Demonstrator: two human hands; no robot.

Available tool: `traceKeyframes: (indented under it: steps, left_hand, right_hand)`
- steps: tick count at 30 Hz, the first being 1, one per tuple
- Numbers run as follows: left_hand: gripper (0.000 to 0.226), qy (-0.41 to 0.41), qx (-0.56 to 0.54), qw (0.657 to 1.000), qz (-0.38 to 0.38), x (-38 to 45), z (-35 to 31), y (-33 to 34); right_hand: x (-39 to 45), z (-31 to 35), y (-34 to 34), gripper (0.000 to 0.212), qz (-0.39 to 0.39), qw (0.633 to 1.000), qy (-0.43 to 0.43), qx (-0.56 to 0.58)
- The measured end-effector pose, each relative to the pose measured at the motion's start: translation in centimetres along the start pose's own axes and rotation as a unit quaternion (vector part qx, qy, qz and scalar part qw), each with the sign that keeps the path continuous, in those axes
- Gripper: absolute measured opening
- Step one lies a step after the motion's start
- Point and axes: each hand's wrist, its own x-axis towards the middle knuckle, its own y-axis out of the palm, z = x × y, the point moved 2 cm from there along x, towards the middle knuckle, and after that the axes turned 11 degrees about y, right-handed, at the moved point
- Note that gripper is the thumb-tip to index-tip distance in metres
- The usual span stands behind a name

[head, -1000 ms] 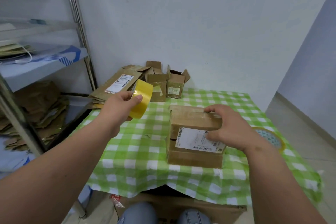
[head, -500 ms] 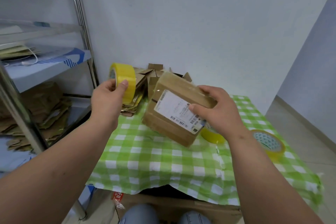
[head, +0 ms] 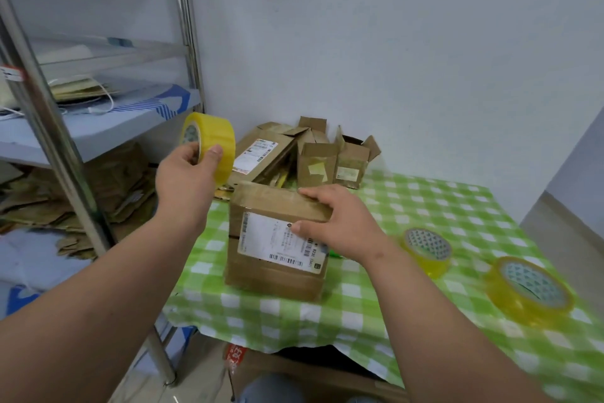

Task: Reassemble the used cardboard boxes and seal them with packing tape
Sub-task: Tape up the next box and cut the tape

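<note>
1. The left hand grips a yellow tape roll, thumb on the outer band and fingers at the core, holding it in the air above the tabletop's left edge.
2. The right hand grasps the closed box: fingers curl over its top edge and the thumb presses the white shipping label on the near face.
3. The box stands on the green-and-white checked cloth, left of the tabletop's middle, with its label facing the person.
4. Two more rolls lie flat on the cloth to the right of the box: a nearer roll and a farther roll, a little apart from each other.
5. At the back by the wall sits a pile of flattened and open boxes, some bearing labels.
6. A metal shelf stands to the left, holding papers above and stacked flattened cardboard below.
</note>
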Motion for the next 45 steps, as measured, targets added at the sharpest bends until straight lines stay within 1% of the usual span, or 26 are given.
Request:
traceKeyframes:
  steps: [5,8,11,15,18,21,24,25,27,29,32,35,37,38,39,41,43,45]
  left_hand:
    - [0.036,-0.003,0.022,1.0,0.011,0.2,0.3,0.2]
    - [0.036,-0.004,0.025,0.999,0.024,0.1,0.2,0.6]
    - [0.035,-0.005,0.025,0.999,0.034,0.0,-0.1,1.1]
    - [0.021,0.018,0.026,0.999,0.037,0.0,-0.9,1.5]
    - [0.008,0.052,0.03,0.998,0.033,0.3,-1.8,1.6]
    - [0.01,0.078,0.027,0.996,0.035,0.9,-2.9,1.8]
    - [0.026,0.097,0.027,0.994,0.05,1.2,-3.9,2.2]
    - [0.028,0.104,0.025,0.993,0.058,1.3,-4.3,2.4]
    - [0.024,0.119,0.023,0.989,0.081,1.1,-5.1,3.0]
    - [0.014,0.134,0.023,0.985,0.11,0.9,-6.0,3.7]
    - [0.018,0.173,0.045,0.969,0.172,0.1,-7.0,5.1]
    - [0.02,0.191,0.033,0.956,0.218,-1.1,-7.4,6.6]
    - [0.021,0.188,0.018,0.951,0.243,-1.7,-7.3,7.3]
    - [0.021,0.188,0.012,0.949,0.251,-1.8,-7.1,7.5]
    - [0.021,0.188,0.006,0.948,0.257,-1.9,-7.0,7.7]
    - [0.021,0.183,-0.009,0.946,0.268,-2.0,-6.8,7.7]
    - [0.016,0.173,-0.023,0.942,0.287,-2.2,-6.9,7.7]
    - [0.017,0.152,-0.04,0.938,0.308,-2.4,-7.0,7.7]
  right_hand:
    - [1.3,-0.9,0.1,0.07,-0.013,1.0,0.015,-0.003]
    - [2.1,-0.9,-0.1,0.07,-0.015,0.999,0.011,-0.033]
    - [2.9,-0.8,-0.1,0.075,-0.011,0.999,0.014,-0.049]
    - [2.6,-1.1,-0.8,0.089,-0.002,0.999,0.031,-0.036]
    - [1.9,-1.4,-1.4,0.092,-0.004,0.999,0.04,0.018]
    - [1.5,-1.7,-2.2,0.077,-0.046,0.997,0.039,0.052]
    - [1.4,-1.7,-3.6,0.052,-0.123,0.982,0.056,0.131]
    - [1.3,-1.7,-4.0,0.045,-0.151,0.974,0.063,0.155]
    - [1.4,-1.4,-4.6,0.032,-0.19,0.961,0.066,0.189]
    - [1.7,-0.7,-4.9,0.027,-0.2,0.956,0.052,0.209]
    - [2.1,1.3,-5.1,0.024,-0.167,0.955,0.026,0.242]
    - [2.4,3.3,-4.8,0.017,-0.081,0.951,0.005,0.298]
    - [2.7,4.0,-4.5,0.03,-0.039,0.936,0.001,0.351]
    - [2.8,4.1,-4.5,0.032,-0.028,0.921,0.001,0.388]
    - [2.8,4.2,-4.5,0.029,-0.017,0.905,-0.006,0.425]
    - [2.7,4.1,-4.5,0.028,0.007,0.886,-0.017,0.464]
    - [2.6,3.7,-4.5,0.03,0.009,0.886,-0.017,0.463]
    - [2.5,3.5,-4.4,0.036,0.007,0.889,-0.008,0.458]
